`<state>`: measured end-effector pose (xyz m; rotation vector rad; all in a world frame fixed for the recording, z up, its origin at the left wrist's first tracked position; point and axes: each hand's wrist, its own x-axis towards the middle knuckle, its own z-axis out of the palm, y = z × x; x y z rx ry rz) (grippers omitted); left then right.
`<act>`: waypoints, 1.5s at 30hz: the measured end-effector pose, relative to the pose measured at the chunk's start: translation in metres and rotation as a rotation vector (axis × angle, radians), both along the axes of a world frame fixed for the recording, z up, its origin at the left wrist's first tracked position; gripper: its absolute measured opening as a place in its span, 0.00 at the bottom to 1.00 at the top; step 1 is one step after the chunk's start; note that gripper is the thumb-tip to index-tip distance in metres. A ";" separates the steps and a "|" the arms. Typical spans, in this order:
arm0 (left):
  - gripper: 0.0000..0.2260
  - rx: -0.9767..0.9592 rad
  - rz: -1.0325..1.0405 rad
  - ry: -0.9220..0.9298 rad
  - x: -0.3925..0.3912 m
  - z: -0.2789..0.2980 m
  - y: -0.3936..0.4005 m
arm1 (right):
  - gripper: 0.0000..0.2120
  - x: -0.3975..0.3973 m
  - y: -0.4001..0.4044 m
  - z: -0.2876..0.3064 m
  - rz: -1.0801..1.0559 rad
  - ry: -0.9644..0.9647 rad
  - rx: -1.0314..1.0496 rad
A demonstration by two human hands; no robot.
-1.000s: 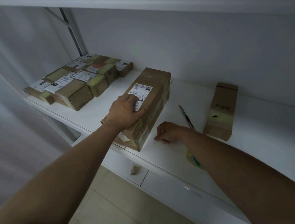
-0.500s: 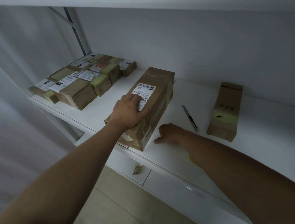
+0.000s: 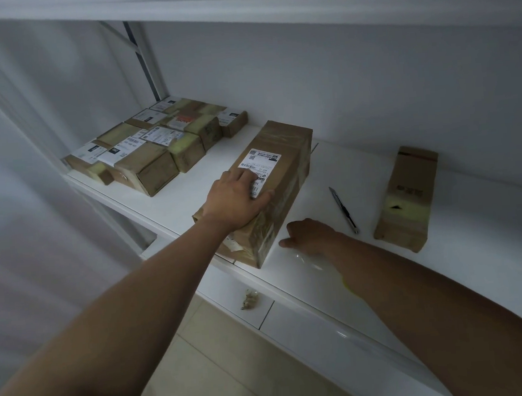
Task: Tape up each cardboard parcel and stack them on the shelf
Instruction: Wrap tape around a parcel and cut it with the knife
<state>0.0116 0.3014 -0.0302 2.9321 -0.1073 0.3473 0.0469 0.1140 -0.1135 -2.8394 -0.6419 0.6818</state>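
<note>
A long brown parcel [image 3: 282,165] with a white label lies on the white shelf [image 3: 477,259], its near end at the shelf's front edge. My left hand [image 3: 238,204] rests flat on top of it, over the label. My right hand [image 3: 311,234] sits knuckles up on the shelf just right of the parcel's near end, fingers curled down on a strip of clear tape [image 3: 305,258]. The tape roll [image 3: 347,284], with a yellow core, is mostly hidden under my right forearm. A second, narrow parcel [image 3: 406,199] lies further right.
A utility knife [image 3: 343,210] lies on the shelf between the two parcels. Several taped, labelled parcels [image 3: 153,150] are packed together at the shelf's far left by the upright post. Another shelf board runs overhead. A crumpled scrap [image 3: 249,298] lies on the tiled floor below.
My right hand has uncurled its thumb toward the parcel and the tape roll has slipped further under my forearm. My left hand stays on the parcel.
</note>
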 end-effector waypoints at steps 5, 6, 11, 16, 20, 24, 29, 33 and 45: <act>0.26 0.042 -0.015 0.035 0.000 0.005 0.000 | 0.28 0.001 -0.004 0.003 0.014 -0.061 -0.064; 0.27 0.043 -0.022 0.053 0.000 0.007 0.000 | 0.30 0.000 -0.006 0.004 0.019 -0.106 -0.098; 0.38 0.049 0.006 0.306 -0.004 0.011 0.010 | 0.36 -0.001 -0.008 0.009 -0.005 -0.233 -0.181; 0.40 0.079 -0.053 0.445 -0.005 0.019 0.017 | 0.31 0.005 -0.011 0.014 -0.268 -0.073 0.135; 0.38 0.102 -0.074 0.486 0.002 0.025 0.013 | 0.22 0.010 -0.010 0.035 -0.481 -0.117 0.461; 0.42 0.162 -0.111 0.494 0.007 0.021 0.017 | 0.18 0.016 -0.014 0.048 -0.544 -0.079 0.503; 0.42 0.210 -0.099 0.325 -0.003 0.001 0.015 | 0.18 0.004 -0.007 0.066 -0.544 -0.051 0.481; 0.49 0.059 -0.133 0.403 0.006 0.008 0.028 | 0.24 -0.026 0.032 0.090 -0.715 0.108 0.748; 0.22 -0.404 -0.147 0.481 0.003 0.002 0.077 | 0.32 -0.061 0.095 0.072 -0.750 0.207 0.962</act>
